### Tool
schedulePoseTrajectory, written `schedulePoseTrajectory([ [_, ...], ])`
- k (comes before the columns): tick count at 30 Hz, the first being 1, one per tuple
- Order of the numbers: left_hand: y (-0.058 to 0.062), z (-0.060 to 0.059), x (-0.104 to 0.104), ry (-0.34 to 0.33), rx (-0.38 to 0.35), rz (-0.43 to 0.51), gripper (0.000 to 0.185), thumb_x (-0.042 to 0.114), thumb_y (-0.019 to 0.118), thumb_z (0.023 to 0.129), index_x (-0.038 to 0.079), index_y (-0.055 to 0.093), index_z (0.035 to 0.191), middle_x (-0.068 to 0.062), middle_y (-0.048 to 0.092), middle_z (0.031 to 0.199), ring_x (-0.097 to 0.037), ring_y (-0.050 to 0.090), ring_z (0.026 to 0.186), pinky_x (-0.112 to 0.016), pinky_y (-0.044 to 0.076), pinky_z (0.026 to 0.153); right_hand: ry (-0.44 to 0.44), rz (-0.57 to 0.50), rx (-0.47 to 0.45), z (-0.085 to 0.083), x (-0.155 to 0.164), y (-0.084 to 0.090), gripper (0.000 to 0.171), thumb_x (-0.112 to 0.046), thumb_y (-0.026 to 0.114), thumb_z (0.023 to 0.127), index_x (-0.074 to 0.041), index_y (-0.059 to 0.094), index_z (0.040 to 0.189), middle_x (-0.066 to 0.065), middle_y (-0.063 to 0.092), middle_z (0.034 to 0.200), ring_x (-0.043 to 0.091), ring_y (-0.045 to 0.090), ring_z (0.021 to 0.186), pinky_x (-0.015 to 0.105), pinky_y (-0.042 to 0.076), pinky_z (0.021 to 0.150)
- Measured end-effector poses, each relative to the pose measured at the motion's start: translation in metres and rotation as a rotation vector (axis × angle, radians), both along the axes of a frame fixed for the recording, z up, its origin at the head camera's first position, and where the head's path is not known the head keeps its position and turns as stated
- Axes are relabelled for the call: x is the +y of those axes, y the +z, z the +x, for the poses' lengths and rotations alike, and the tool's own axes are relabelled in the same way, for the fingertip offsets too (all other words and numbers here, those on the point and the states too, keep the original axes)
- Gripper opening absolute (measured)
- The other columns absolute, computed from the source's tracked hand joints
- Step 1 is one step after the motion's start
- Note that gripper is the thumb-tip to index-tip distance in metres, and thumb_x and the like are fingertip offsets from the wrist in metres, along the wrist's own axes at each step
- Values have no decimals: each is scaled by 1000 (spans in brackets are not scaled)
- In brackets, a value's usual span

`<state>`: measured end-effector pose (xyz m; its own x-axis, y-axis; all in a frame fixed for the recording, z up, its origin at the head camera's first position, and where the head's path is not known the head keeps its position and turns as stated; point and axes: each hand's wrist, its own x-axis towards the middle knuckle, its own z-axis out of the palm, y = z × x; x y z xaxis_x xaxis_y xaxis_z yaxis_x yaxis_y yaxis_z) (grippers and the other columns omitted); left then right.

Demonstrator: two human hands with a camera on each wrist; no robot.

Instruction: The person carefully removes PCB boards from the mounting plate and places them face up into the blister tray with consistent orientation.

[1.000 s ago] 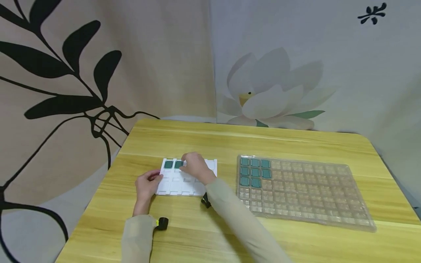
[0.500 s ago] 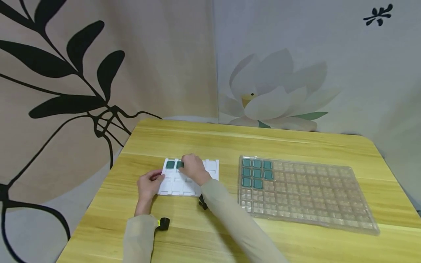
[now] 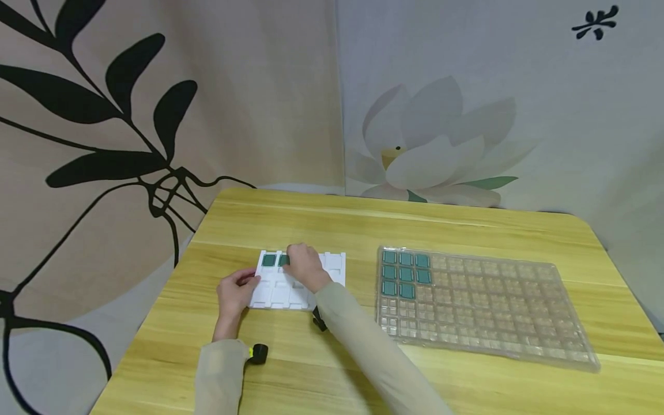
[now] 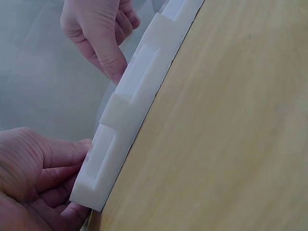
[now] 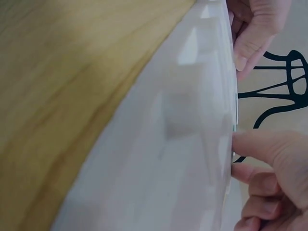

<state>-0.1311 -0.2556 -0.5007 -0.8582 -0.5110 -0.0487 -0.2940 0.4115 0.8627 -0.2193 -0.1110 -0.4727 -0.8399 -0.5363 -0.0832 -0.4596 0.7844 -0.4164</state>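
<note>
A white tray [image 3: 282,293] with rows of shallow slots lies at the left of the table. My left hand [image 3: 236,294] holds its left edge, thumb on top and fingers curled at the side, as the left wrist view shows [image 4: 38,178]. One green square plate [image 3: 268,260] sits in the tray's far-left slot. At the slot beside it, my right hand [image 3: 307,268] pinches a second green square plate [image 3: 283,260], partly hidden by the fingertips. In the right wrist view, thumb and forefinger [image 5: 255,144] meet the tray's surface, with only a thin green edge showing.
A clear plastic tray [image 3: 487,305] with many pockets lies to the right on the wooden table [image 3: 311,369]. Several green square plates [image 3: 406,274] fill its far-left pockets. A patterned curtain [image 3: 270,104] hangs behind the table.
The view has shifted slightly. My right hand stays at the second slot, its fingers a touch lower over the green square plate. The left hand keeps its hold on the tray.
</note>
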Motion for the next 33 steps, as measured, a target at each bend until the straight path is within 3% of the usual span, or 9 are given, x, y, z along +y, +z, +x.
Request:
schedulePoseTrajectory([
  [9, 0, 0, 1, -6, -15, 7, 25, 6, 64, 86, -7, 66, 107, -26, 64, 99, -30, 60, 87, -10, 37, 53, 6, 1, 3, -1, 2, 1, 15, -23, 68, 86, -9, 64, 81, -2, 61, 69, 7, 47, 56, 20, 39, 52],
  [19, 0, 0, 0, -4, -17, 3, 26, 6, 64, 86, -7, 66, 108, -25, 64, 99, -30, 60, 87, -10, 37, 54, -22, -83, -37, 4, 15, 15, 13, -19, 68, 86, -7, 66, 88, 0, 65, 78, 8, 48, 58, 20, 41, 54],
  [33, -1, 0, 0, -7, -28, -20, 26, 9, 64, 87, -6, 66, 109, -25, 64, 102, -30, 60, 89, -10, 36, 56, -37, -155, 29, 17, 55, 29, 20, -14, 71, 83, -1, 68, 97, 7, 70, 91, 8, 53, 65, 19, 45, 60],
])
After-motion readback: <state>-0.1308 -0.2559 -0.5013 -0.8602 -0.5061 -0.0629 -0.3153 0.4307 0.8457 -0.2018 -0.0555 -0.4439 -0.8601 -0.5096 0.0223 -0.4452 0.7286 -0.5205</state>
